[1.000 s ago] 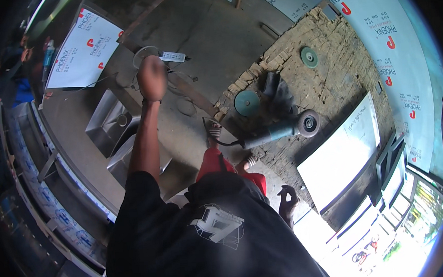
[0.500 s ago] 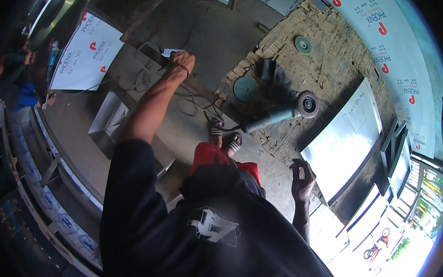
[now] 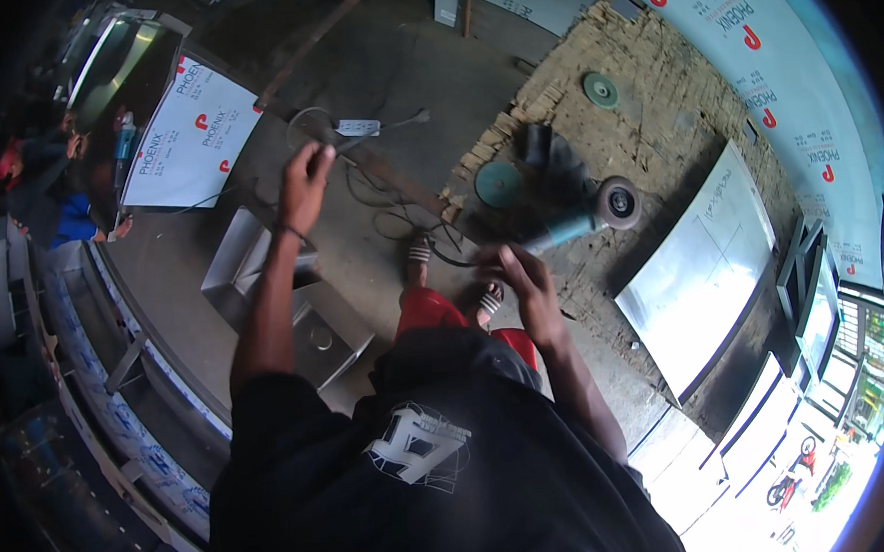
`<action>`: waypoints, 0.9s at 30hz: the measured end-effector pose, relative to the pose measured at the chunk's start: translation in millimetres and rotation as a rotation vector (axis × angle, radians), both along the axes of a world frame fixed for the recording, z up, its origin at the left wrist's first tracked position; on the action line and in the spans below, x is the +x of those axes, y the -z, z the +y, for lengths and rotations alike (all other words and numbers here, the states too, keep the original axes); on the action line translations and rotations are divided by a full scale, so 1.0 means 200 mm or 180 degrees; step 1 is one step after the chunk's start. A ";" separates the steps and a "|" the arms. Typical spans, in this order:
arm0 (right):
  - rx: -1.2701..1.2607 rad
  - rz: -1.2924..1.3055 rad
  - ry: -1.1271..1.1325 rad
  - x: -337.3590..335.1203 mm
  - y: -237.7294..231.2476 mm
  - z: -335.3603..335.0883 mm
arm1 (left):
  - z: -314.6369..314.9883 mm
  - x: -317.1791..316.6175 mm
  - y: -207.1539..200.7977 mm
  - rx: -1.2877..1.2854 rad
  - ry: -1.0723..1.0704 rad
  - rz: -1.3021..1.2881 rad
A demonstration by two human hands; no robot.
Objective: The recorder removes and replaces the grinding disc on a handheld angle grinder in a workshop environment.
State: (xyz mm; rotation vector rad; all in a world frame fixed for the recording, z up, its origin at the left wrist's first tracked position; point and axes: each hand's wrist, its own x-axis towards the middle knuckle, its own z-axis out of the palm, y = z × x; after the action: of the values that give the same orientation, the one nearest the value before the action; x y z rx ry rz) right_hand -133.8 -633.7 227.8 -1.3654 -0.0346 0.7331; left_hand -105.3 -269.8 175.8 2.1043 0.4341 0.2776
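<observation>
My left hand [image 3: 305, 191] is raised over the floor at centre left, its thumb and fingers loosely bent and slightly apart, with nothing seen in it. Just beyond it lies a white power strip [image 3: 358, 127], with a plug on a cord [image 3: 419, 116] to its right. My right hand [image 3: 529, 289] hovers by the rear end of an angle grinder [image 3: 565, 230], fingers bent and apart; whether they touch it or its cord I cannot tell. The grinder, teal-bodied with a round disc [image 3: 618, 204], rests on a worn wooden board [image 3: 652, 95].
Two green discs [image 3: 600, 90] and a dark cloth-like item [image 3: 556, 155] lie on the board, beside a shiny metal sheet [image 3: 707, 272]. Folded metal pieces [image 3: 330, 337] stand at my left. Loose black cable [image 3: 394, 223] trails near my feet. Another person [image 3: 74, 220] is at far left.
My left hand has drawn back from beside the power strip, uncovering the strip and the plug. My right hand has moved left and forward to the grinder's rear end.
</observation>
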 end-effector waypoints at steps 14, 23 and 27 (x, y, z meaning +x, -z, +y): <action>-0.0670 -0.0117 -0.0146 0.21 0.40 1.31 | -0.03 -0.29 0.10 -0.3073 -0.0272 -0.0048; -0.1210 -0.1393 -0.0583 0.18 0.22 1.12 | 0.18 -0.03 0.03 -0.3268 -0.0102 0.0078; -0.2303 -0.1574 0.1311 0.15 0.30 0.59 | 0.45 -0.05 -0.05 -0.2771 -0.0986 0.0043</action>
State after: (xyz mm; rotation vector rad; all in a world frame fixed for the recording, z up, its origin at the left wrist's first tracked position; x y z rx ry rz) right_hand -104.3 -516.1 168.5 -2.1367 0.1304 0.0252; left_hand -114.5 -179.1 185.0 1.1874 0.7339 0.1988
